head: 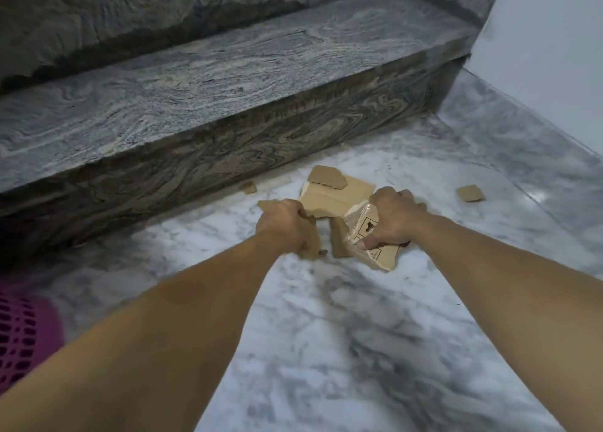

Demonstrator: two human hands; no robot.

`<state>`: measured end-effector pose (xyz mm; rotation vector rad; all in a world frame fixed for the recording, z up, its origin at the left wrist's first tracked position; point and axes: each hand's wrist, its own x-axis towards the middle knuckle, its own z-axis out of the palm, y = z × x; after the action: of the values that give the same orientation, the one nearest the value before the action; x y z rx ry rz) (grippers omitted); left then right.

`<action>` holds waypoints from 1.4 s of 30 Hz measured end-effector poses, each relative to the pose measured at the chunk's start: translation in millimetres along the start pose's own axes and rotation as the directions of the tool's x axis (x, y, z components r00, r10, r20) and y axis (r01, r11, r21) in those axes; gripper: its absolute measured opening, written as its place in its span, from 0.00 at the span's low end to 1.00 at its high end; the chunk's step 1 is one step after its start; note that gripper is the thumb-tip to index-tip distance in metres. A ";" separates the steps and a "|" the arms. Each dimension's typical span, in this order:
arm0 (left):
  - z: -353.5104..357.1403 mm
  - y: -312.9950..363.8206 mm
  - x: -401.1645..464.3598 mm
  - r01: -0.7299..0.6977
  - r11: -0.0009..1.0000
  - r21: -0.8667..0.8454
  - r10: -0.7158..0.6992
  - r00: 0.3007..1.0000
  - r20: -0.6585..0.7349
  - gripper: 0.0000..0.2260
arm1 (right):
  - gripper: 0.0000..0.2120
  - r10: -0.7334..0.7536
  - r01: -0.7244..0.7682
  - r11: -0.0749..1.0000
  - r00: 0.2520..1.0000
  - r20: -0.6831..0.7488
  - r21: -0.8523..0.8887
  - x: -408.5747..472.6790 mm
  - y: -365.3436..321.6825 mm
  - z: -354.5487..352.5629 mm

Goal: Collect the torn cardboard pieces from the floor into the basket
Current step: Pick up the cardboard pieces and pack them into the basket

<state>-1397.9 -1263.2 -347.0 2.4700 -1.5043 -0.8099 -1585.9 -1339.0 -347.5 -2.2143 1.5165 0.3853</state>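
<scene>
Torn brown cardboard pieces lie on the white marble floor in front of a grey stone step. My left hand [287,226] grips a small brown piece, mostly hidden under its curled fingers. My right hand [390,219] holds a taped, printed cardboard piece [375,245], thumb pressed on its face. A large flat piece [332,196] lies just beyond both hands with a smaller torn piece [328,177] on top. Loose scraps lie at the right [470,193] and by the step [248,187]. The pink basket [23,330] shows at the lower left edge.
The grey stone step [228,82] runs across the far side, with another riser above it. A pale wall [548,56] closes the right side. White marble floor [359,350] stretches between my arms toward me.
</scene>
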 end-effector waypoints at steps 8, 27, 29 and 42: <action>0.3 9.0 49.6 -0.217 0.941 0.259 0.210 0.976 0.057 0.34 | 0.42 -0.020 0.016 0.997 0.999 -0.044 -0.080 2.6 3.6 0.3; -14.1 89.1 112.6 -0.634 0.467 0.616 0.363 0.773 0.521 0.69 | 0.39 -0.024 0.025 1.000 0.999 -0.027 0.011 -0.6 9.1 2.0; -13.7 89.0 111.1 -0.644 0.509 0.572 0.394 0.764 0.511 0.68 | 0.39 -0.012 0.012 1.000 0.999 -0.035 0.000 0.9 8.1 3.8; -8.3 83.3 96.2 -0.650 0.429 0.627 0.442 0.757 0.482 0.62 | 0.37 -0.064 0.063 0.998 0.997 -0.033 -0.022 -23.5 19.4 9.7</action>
<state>-1424.6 -1387.8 -343.9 1.9773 -3.0763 -0.3507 -1612.4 -1321.2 -348.8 -2.2895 1.4612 0.3477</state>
